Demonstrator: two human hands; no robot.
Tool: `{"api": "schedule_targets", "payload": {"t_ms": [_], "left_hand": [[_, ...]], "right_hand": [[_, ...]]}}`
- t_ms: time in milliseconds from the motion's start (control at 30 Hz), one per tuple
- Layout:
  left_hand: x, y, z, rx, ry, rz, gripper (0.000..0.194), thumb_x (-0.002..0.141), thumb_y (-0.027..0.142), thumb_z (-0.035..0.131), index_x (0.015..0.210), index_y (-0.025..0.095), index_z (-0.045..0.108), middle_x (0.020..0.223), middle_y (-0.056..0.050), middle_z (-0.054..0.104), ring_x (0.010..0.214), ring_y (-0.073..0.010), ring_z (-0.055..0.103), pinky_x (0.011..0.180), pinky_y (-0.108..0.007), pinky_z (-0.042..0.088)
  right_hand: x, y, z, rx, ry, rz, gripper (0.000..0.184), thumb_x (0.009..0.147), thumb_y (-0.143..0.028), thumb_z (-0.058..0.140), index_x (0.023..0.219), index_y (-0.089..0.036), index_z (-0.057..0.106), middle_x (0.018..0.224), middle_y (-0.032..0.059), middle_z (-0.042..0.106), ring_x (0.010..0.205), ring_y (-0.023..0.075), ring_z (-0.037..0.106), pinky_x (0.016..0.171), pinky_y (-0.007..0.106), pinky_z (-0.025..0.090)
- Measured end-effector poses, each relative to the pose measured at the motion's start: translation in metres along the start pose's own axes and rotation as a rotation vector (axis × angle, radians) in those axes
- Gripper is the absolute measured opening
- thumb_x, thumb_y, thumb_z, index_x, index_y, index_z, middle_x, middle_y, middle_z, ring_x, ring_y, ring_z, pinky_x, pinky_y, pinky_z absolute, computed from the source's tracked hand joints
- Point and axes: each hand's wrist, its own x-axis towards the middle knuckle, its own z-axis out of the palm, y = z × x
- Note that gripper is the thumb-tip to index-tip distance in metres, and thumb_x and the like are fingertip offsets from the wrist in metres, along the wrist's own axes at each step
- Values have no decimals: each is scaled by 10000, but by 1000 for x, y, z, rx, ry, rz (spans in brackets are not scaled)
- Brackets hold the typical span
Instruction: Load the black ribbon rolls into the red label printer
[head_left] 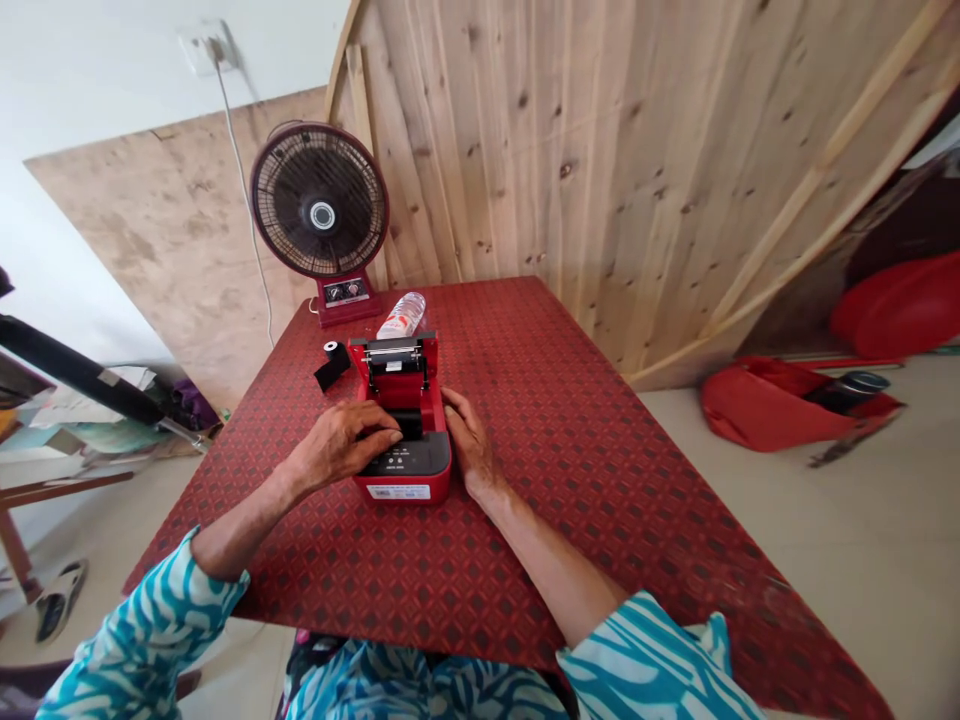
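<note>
Red printer (403, 440) near-centre on table (600, 420), lid open | left hand (341, 445) fingers curled into its bay, seemingly seating a black roll (partly hidden) | right hand (466, 440) flat against right side, bracing, gripping nothing | spare roll (332, 362) far-left.

Red printer (405, 430) with black top showing mid-frame; tablecloth (570, 440) wearing red diamond pattern; sleeves (150, 640) at bottom showing teal-and-white stripes; maroon fan (321, 215) upper left.

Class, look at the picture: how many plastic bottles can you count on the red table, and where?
1. A clear plastic bottle lies on its side at the far end of the red table, between the fan and the open red printer. Others may be hidden behind the printer.
</note>
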Motion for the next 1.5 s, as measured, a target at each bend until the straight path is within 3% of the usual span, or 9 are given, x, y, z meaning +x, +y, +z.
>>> {"api": "schedule_targets", "payload": {"t_ms": [233, 433, 733, 833, 1000, 1133, 1233, 1400, 1500], "left_hand": [[-16, 13, 1, 99, 160, 229, 117, 901, 247, 571, 917, 202, 678, 891, -28, 722, 878, -153, 651, 872, -333, 433], [-27, 13, 8, 131, 178, 282, 104, 875, 263, 593, 907, 229, 687, 918, -22, 715, 928, -171, 636, 953, -393, 390], [-32, 10, 18, 177, 276, 368, 112, 877, 240, 580, 944, 217, 667, 919, -21, 716, 911, -160, 637, 1000, -390, 370], [-34, 8, 23, 192, 309, 378, 115, 884, 234, 573, 961, 219, 657, 918, -18, 718, 906, -154, 633, 1009, -377, 371], [-36, 5, 29, 221, 393, 409, 109, 874, 206, 594, 973, 210, 639, 930, -6, 721, 920, -144, 632, 1015, -358, 368], [-37, 4, 31, 234, 424, 435, 111, 876, 217, 601, 981, 200, 633, 921, -8, 721, 922, -138, 635, 1002, -346, 379], [-37, 3, 31, 240, 434, 451, 113, 872, 212, 607, 980, 194, 633, 917, -7, 721, 922, -137, 636, 1006, -346, 382], [-38, 0, 32, 252, 425, 454, 127, 864, 212, 607, 987, 211, 639, 909, -6, 715, 930, -144, 633, 1003, -361, 396], [-39, -1, 32, 265, 409, 474, 146, 851, 202, 614, 993, 214, 644, 877, -1, 710, 905, -147, 635, 1006, -378, 395]], "right_hand": [[0, 1, 0, -3, 22, 17, 369, 843, -457, 513, 1148, -282, 623, 1218, 17, 640, 1183, 209, 545, 1066, 405, 372], [1, 6, -2, 0, 24, -10, 369, 841, -457, 512, 1160, -300, 615, 1250, -4, 634, 1191, 197, 545, 1052, 386, 390], [-2, 2, -2, 24, 71, 126, 419, 805, -481, 544, 1152, -254, 602, 1250, 40, 639, 1167, 235, 572, 988, 414, 438], [14, -3, -1, 64, 89, 174, 476, 808, -530, 511, 1199, -261, 548, 1264, 58, 624, 1112, 233, 606, 920, 413, 477], [67, -19, 6, 24, 158, 84, 517, 788, -590, 469, 1190, -272, 531, 1235, 50, 625, 1065, 207, 612, 882, 384, 473], [87, -32, 17, 137, 25, 109, 488, 760, -644, 463, 1012, -255, 619, 994, 21, 709, 934, 203, 652, 817, 360, 495], [77, -37, 19, 149, -10, 114, 487, 766, -670, 456, 840, -233, 657, 876, 27, 725, 916, 219, 658, 834, 371, 492], [39, -43, 4, -129, -55, -147, 399, 838, -557, 472, 756, -243, 704, 1125, 29, 664, 1155, 214, 559, 1012, 373, 397], [18, -43, -3, -207, -80, -172, 301, 846, -473, 518, 776, -253, 711, 1188, 27, 612, 1192, 212, 524, 1057, 392, 361]]}}
